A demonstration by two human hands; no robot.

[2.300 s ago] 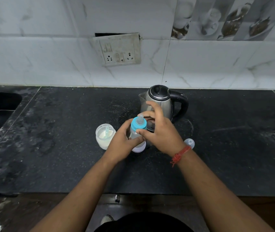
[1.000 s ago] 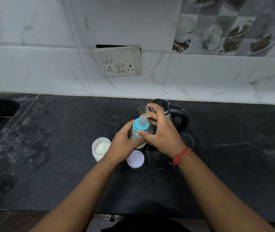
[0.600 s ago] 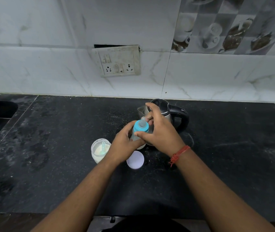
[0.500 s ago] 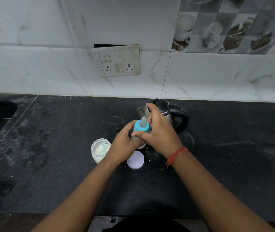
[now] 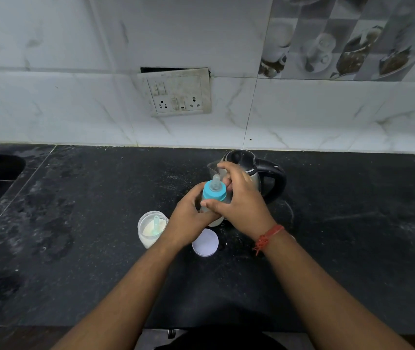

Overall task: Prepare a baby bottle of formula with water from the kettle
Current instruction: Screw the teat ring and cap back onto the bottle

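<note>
The small clear plastic baby bottle with a turquoise screw collar and pale silicone teat (image 5: 214,192) is held upright over the black speckled stone counter (image 5: 75,248), just in front of the steel electric kettle with a black handle (image 5: 257,173). The left hand (image 5: 188,221) wraps its fingers round the bottle's body; the right hand (image 5: 239,200) curls over the collar, thumb pressed at its near side and fingers bent round the far side, seemingly screwing it tight. The bottle is likely light and rigid, its smooth wall possibly slick if wet; the ribbed collar gives the surest purchase, while the soft teat should not be squeezed. Just left stands an open round translucent tub of pale formula powder (image 5: 152,228) with a scoop inside, its flat white lid (image 5: 205,242) lying beside it.
</note>
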